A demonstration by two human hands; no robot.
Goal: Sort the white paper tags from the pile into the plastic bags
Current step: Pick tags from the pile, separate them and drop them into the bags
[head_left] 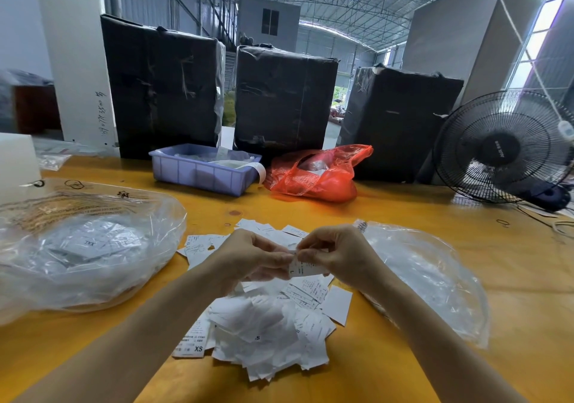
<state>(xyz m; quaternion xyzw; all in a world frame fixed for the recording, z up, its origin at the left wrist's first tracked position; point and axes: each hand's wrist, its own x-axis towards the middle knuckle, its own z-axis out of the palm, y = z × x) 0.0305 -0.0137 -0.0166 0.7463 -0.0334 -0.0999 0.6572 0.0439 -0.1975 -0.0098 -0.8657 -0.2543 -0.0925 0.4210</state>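
Both hands meet just above the pile (264, 319) of white tags: the left hand (248, 256) and the right hand (338, 255) each pinch the same small tag (306, 269) between thumb and fingertips, its "L" mark facing up. To do this well, I would read the size first, peel off any tag stuck behind it, then let one hand go before carrying it to the matching bag. One clear bag (90, 247), already holding tags, lies left of the pile; another clear bag (425, 275) lies right of it. All rest on a yellow table (403, 204). Beyond the pile stand a blue tray (202, 173), a red bag (316, 174), three black-wrapped bales and a fan (503, 146), in a warehouse hall.
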